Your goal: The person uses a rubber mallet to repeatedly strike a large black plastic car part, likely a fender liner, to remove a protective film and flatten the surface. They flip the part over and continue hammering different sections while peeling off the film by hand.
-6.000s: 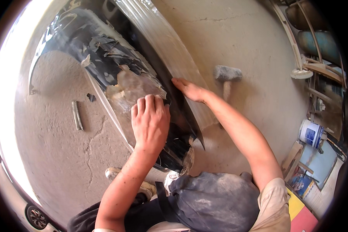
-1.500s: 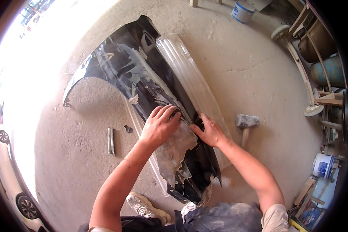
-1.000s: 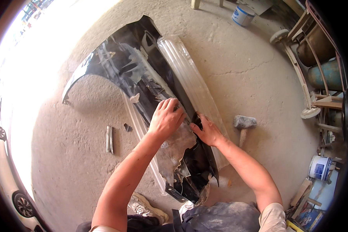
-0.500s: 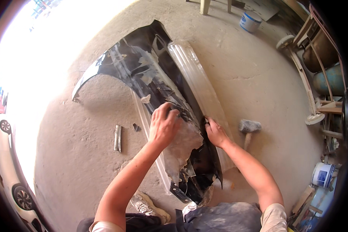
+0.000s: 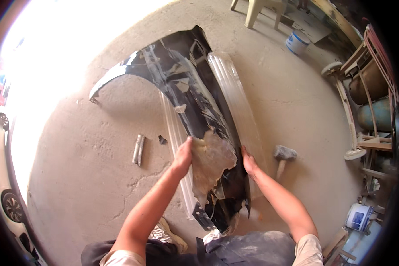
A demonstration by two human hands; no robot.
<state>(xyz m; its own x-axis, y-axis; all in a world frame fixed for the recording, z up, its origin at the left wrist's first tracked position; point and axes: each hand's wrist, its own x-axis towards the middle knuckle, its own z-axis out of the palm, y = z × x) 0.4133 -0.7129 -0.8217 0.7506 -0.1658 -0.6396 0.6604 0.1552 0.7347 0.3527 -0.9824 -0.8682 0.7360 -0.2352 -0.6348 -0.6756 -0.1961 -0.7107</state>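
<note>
Currently L hand (image 5: 182, 159) & R hand (image 5: 249, 162) hold opp. edges of blk car panel (image 5: 196, 114), grip closed.

Room right of mallet (image 5: 284, 154); metal pieces (image 5: 138, 150), dark scrap (image 5: 162, 140) obstruct fender's (image 5: 197, 113) left.

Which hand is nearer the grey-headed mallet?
Your right hand, at the right edge of the curved black panel; your left hand, opposite, is farther from the mallet.
</note>
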